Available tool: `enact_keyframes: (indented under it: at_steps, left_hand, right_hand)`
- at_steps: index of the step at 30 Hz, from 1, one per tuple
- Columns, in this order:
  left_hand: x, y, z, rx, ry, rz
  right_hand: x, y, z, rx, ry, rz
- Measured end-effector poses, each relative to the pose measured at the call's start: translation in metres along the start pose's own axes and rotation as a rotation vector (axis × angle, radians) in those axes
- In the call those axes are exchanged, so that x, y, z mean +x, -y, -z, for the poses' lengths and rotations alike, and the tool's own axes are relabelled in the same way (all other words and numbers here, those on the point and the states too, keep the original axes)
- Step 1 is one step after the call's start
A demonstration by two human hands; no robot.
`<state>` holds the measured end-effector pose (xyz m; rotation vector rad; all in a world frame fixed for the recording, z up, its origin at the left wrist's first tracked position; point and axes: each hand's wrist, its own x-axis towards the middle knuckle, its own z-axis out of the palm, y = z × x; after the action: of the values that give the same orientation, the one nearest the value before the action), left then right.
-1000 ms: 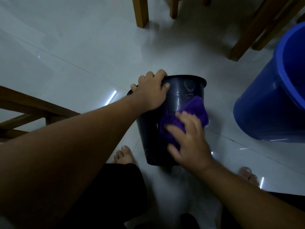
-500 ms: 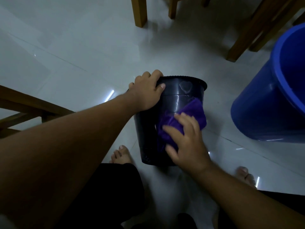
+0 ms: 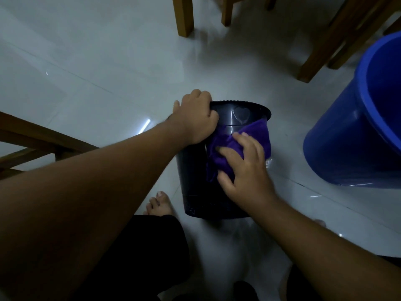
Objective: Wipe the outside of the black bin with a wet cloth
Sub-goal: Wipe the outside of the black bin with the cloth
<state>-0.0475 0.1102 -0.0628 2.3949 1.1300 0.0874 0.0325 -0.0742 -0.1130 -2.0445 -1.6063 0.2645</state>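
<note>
Right now the black bin [image 3: 195, 170] stands on the pale tiled floor [image 3: 97, 61] between the person's bare feet, tipped a little toward the camera so that its side wall faces up. Near its ribbed rim a faint heart shape [image 3: 240, 114] shows on the plastic. The purple cloth [image 3: 256, 132] lies spread over the upper right part of the wall, and the right hand [image 3: 245, 170] presses it flat with open, splayed fingers (a palm push, not a pinch). The left hand [image 3: 195, 120] is curled over the rim on the left, fingers hooked inside and thumb outside, closed firmly on the edge.

By the look of it the bin is thin, light, empty plastic, stiff enough to rub against but quick to slide or spin on glossy tile, the more so once wet. The rim seems the best hold: it is the stiffest part and gives leverage for turning unwiped wall toward the cloth.

A large blue bucket [image 3: 347, 137] stands near on the right, and wooden chair legs [image 3: 184, 16] lie beyond.
</note>
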Motion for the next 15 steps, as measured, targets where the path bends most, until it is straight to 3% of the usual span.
enact_keyframes:
  at_steps: [5,9,15]
  left_hand:
    - [-0.002,-0.021,-0.008,0.100,-0.009,-0.011]
    - [0.000,-0.002,-0.003,-0.017,-0.002,0.032]
    - [-0.008,0.017,0.000,-0.230,0.009,0.073]
  right_hand:
    - [-0.046,-0.002,-0.013,-0.022,0.020,0.153]
    - [-0.031,0.000,-0.007,-0.040,0.071,0.230]
    - [0.031,0.007,0.007,-0.029,-0.046,0.026]
